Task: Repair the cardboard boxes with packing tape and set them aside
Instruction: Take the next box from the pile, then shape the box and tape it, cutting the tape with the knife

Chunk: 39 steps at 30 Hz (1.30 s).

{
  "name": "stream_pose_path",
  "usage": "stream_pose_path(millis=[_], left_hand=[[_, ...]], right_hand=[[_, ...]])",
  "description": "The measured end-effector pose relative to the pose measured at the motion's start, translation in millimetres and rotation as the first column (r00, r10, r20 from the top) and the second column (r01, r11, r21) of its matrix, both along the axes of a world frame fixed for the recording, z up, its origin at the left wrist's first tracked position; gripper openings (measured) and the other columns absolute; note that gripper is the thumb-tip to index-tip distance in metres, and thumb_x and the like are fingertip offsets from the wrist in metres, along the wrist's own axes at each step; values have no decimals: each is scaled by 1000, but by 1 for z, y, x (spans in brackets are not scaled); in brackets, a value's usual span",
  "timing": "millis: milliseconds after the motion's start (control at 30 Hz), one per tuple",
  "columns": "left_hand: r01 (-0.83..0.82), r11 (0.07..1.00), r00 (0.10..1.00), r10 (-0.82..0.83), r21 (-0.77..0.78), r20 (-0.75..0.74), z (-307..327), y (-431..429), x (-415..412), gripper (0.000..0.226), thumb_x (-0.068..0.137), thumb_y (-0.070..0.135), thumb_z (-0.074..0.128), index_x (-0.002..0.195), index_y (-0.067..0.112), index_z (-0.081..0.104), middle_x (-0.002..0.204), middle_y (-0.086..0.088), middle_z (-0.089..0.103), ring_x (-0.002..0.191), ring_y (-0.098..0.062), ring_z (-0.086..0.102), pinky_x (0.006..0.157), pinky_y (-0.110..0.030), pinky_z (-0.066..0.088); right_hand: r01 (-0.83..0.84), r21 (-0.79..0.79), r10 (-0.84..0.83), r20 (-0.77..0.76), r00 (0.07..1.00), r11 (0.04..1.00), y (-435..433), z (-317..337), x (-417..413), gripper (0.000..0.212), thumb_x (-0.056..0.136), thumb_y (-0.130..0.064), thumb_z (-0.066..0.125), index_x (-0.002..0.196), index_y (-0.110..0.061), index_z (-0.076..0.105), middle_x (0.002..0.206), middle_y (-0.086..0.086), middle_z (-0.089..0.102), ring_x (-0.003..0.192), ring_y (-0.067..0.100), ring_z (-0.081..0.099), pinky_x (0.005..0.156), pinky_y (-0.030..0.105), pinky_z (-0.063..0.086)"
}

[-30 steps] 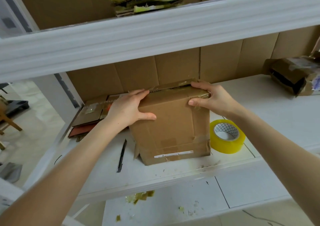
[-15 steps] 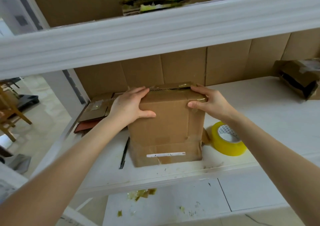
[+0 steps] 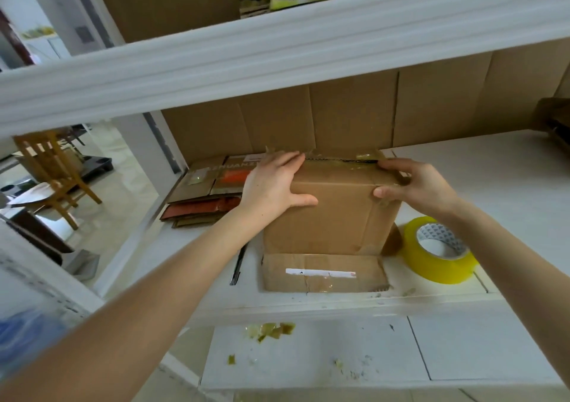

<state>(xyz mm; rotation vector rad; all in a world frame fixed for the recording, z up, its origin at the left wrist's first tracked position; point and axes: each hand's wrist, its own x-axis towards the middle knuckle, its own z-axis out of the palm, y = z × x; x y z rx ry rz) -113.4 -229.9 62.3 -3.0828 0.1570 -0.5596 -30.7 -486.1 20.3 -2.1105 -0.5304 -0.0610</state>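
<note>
A brown cardboard box (image 3: 330, 216) stands on the white shelf (image 3: 481, 179), its front flap lying flat toward me with a white label on it. My left hand (image 3: 274, 185) grips the box's upper left corner, fingers over the top and thumb on the front face. My right hand (image 3: 413, 185) grips the upper right corner the same way. Old tape shows along the top seam. A yellow roll of packing tape (image 3: 438, 253) lies flat just right of the box.
Flattened cardboard pieces (image 3: 209, 192) are stacked on the shelf left of the box. A dark thin tool (image 3: 239, 262) lies by the box's left side. Another box (image 3: 555, 121) sits far right. An upper shelf beam (image 3: 277, 53) runs overhead. Tape scraps litter the lower board.
The box has been turned more upright and square to me, and its bottom front flap now lies flat on the shelf. Both hands keep their hold on the top corners.
</note>
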Motion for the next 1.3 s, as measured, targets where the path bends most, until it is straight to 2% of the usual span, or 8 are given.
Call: stream_pose_path(millis=[267,433,533,600,700,833,1067,1300], left_hand=[[17,988,998,-27,-155,-58,-15,-23,-2,86,76,57,68,146,17,37,150,0,38,134,-19,39,106,-35,35],[-10,996,992,-1,-83,-124,-29,-6,0,93,75,64,65,149,21,28,146,4,35,132,-19,36,100,-34,40],[-26,998,987,34,53,-158,-22,-8,11,94,73,69,62,150,33,22,139,1,36,129,-23,37,109,-42,32],[-24,995,987,39,95,-157,-22,-15,17,90,70,71,61,146,38,27,133,-2,37,126,-26,37,112,-47,27],[-8,1000,991,11,24,-131,-24,-20,19,85,69,71,63,141,33,38,132,-3,38,123,-25,38,100,-41,40],[62,998,991,-60,12,-118,-28,-20,21,85,74,65,64,144,26,34,153,2,29,135,-22,34,99,-36,42],[46,992,980,-21,121,-196,-24,-22,20,98,75,63,64,151,31,11,155,3,28,131,-21,42,94,-35,46],[-1,998,935,21,55,-355,-14,-22,23,93,74,61,68,150,39,18,158,10,16,139,-19,31,104,-38,38]], right_hand=[[87,-65,-84,58,995,994,-21,3,-4,55,76,-24,80,128,-19,62,138,0,53,117,15,49,95,25,35],[107,-148,-94,87,992,983,-11,-3,-12,65,81,-29,76,140,-19,49,141,5,49,126,27,48,98,30,37],[70,-209,-61,45,997,976,-6,-2,-10,76,85,-30,71,150,-18,33,147,8,36,130,27,42,109,36,36],[30,-290,-36,-14,999,957,-6,2,-6,80,86,-33,70,151,-18,28,150,9,28,133,27,38,112,32,30],[3,-371,-34,-78,996,929,-7,8,-1,84,82,-37,73,151,-19,29,149,7,25,134,25,34,110,25,26],[28,-371,-61,-78,995,928,-7,10,0,88,75,-42,79,148,-21,35,144,7,30,130,24,37,105,25,29],[85,-359,-85,16,996,929,-3,1,-4,92,67,-50,81,145,-21,42,133,2,39,120,19,46,99,24,36],[-41,-199,18,-120,993,979,-25,5,-2,92,67,-49,81,144,-18,41,135,3,49,112,22,57,99,31,44]])
